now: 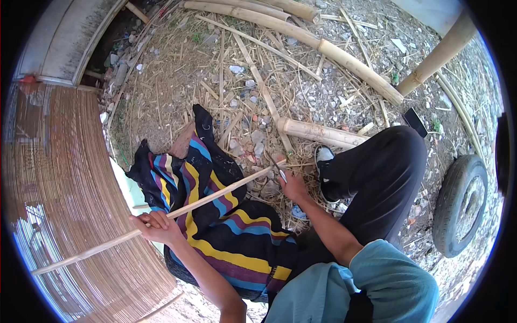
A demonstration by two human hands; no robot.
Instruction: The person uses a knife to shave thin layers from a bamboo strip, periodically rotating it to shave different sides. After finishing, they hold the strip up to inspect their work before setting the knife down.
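A long pale bamboo strip [215,195] runs slantwise across my lap, over a striped cloth [237,253] of black, yellow, blue and maroon. My left hand [155,226] is closed around the strip toward its lower left part. Near the strip's upper right end, my right hand [293,187] is closed on the handle of a knife [281,171]. The knife's blade points up and left and lies across or beside the strip's end; contact cannot be made out.
Thick bamboo poles [355,67] lie on the littered ground at the top, with another pole [323,133] by my shoe. A tyre [460,207] and a black phone [415,123] are at the right. A slatted bamboo screen [70,177] stands at the left.
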